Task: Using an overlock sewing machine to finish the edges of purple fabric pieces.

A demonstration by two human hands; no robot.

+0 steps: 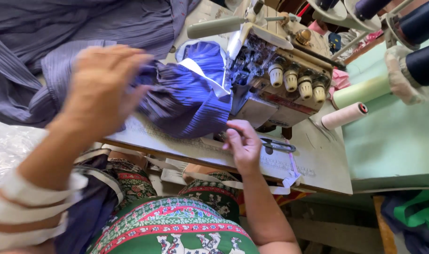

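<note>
A blue pleated cloth (186, 96) lies bunched on the sewing table (318, 164), its far edge under the needle area of an overlock sewing machine (280, 70). My left hand (104, 89), blurred, grips the cloth's left end and lifts it. My right hand (241, 143) rests at the cloth's near right edge, just in front of the machine, with fingers curled and pinching the cloth's hem. A pair of thread snips (276, 144) lies on the table right beside my right hand.
More blue-grey cloth (59, 42) is heaped at the upper left. Thread cones (344, 115) lie at the right of the machine, dark spools (423, 61) stand further right. A clear plastic sheet (7, 146) lies at the left, a green surface (393, 141) at the right.
</note>
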